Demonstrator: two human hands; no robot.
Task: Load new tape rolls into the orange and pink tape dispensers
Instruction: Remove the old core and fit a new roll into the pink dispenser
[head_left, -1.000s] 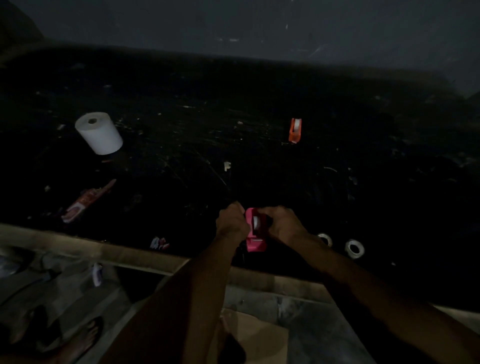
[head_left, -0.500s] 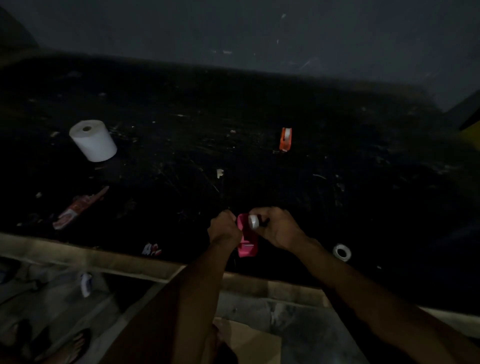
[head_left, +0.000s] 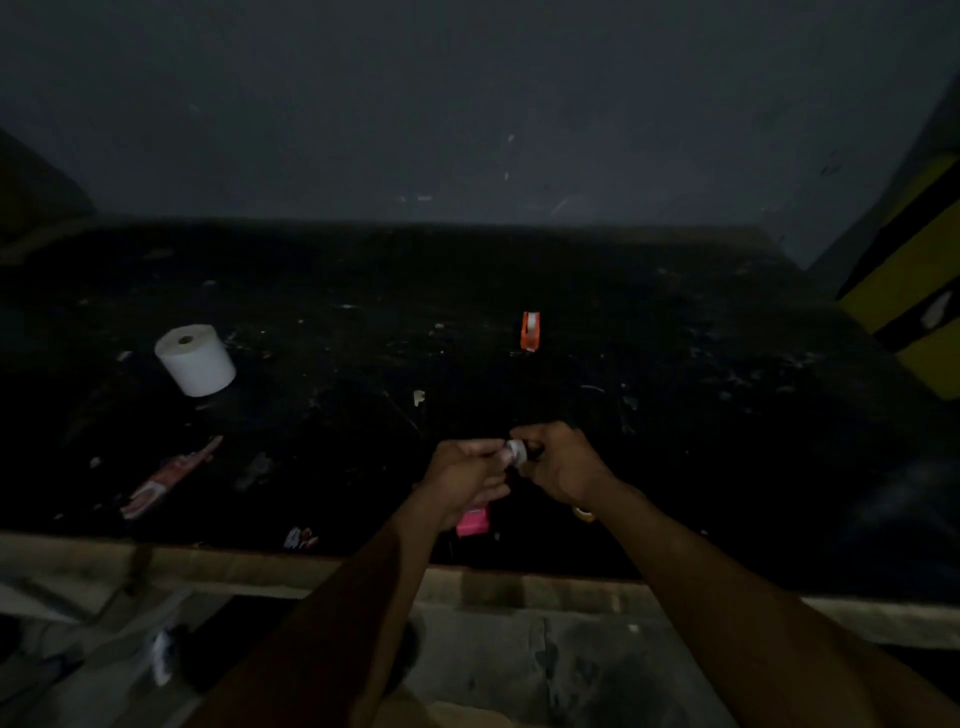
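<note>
A small white tape roll (head_left: 517, 451) is held above the dark table (head_left: 675, 467), between both hands. My right hand (head_left: 563, 462) grips it from the right with curled fingers. My left hand (head_left: 467, 470) pinches it from the left. The pink dispenser (head_left: 472, 521) shows just below my left hand near the table's front edge, partly hidden; I cannot tell whether the hand touches it. The orange dispenser (head_left: 530, 331) stands farther back at the table's middle, with a roll in it. Another tape roll (head_left: 584, 513) peeks out beside my right forearm.
A white paper roll (head_left: 195, 359) lies at the back left. A red and white wrapper (head_left: 169, 478) and a small scrap (head_left: 300, 538) lie at the front left. A yellow and black object (head_left: 919, 291) stands at the right edge. The wall is close behind.
The white roll has come up and away from the pink dispenser and now sits between both hands. The pink dispenser now shows lower, under my left hand. My view has tilted up.
</note>
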